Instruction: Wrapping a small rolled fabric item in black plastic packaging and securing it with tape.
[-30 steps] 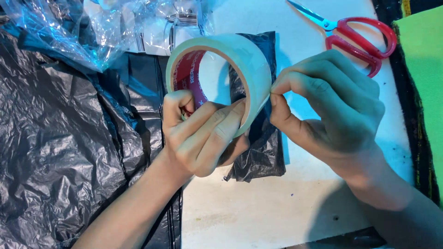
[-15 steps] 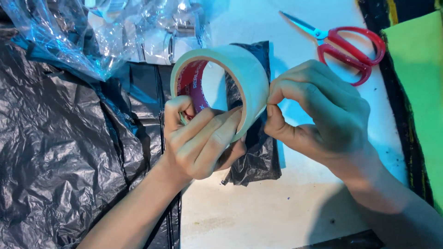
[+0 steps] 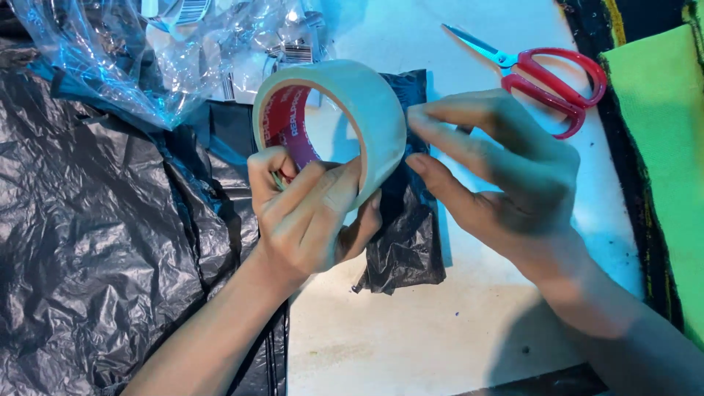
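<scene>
Roll of clear packing tape (image 3: 345,125) with a red inner core, held on edge above the middle of the white bench (image 3: 440,337), opening toward the camera. Left hand (image 3: 308,213) clasps it from below: thumb inside the core, fingers across the outer band, firm grasp. Right hand (image 3: 506,176) at the roll's right side, thumb and forefinger tips touching or just off the tape band; cannot tell whether they pinch anything. Under the roll a small folded black plastic bag (image 3: 411,235) lies on the bench. Large crumpled black plastic sheet (image 3: 95,242) covers the left edge. Clear plastic wrapping (image 3: 139,66) at the far left corner. Red-handled scissors (image 3: 550,73) near the far right edge, well apart from both hands.
</scene>
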